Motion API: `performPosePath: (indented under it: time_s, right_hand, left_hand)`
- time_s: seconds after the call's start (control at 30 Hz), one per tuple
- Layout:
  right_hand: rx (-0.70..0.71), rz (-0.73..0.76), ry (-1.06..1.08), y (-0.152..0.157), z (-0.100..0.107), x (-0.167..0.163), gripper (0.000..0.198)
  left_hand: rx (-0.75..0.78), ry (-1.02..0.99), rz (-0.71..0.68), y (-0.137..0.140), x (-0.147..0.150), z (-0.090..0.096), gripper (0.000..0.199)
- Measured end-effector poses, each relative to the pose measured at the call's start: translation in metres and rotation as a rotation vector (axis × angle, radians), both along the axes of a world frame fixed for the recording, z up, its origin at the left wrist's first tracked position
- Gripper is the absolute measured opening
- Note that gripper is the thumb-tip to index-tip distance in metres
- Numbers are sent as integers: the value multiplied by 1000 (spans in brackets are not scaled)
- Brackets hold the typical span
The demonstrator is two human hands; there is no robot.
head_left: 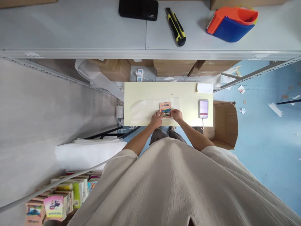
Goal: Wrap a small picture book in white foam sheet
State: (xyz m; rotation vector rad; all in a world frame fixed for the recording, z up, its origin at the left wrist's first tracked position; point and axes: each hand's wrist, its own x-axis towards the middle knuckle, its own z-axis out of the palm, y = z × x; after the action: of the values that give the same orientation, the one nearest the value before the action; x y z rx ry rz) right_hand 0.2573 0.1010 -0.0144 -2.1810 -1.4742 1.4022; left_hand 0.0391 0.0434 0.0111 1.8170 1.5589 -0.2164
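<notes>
A: Both hands at the near edge of the bench (145, 94), about midway along it. Left hand (156, 119) and right hand (176, 115) flank a small picture book (165, 110), pink cover, lying flat.

B: Grip?

A: Left fingers curl onto the book's near left corner, right fingers onto its near right corner. Both touching. Too small in view to tell whether they pinch it or only press on it. The book sits on a clear plastic sleeve (145, 111) spread leftward along the bench.

B: Else on the bench?

A: Phone (203, 108) near the right edge, cable running off the near edge. White pad (204, 88) at the far right corner.

B: Around it?

A: Open cardboard box (224, 125) just beside the right edge, on the floor. Stacks of picture books (58, 197) lower left. Shelf (94, 31) above carries a yellow utility knife (176, 27), a black device (138, 9) and orange-and-blue folders (231, 23).
</notes>
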Motion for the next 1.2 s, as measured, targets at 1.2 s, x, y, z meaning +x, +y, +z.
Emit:
performPosePath:
  time_s: [1.2]
  right_hand:
    - [52, 248, 99, 5, 15, -39, 26]
  left_hand:
    - [94, -203, 200, 18, -6, 9, 54]
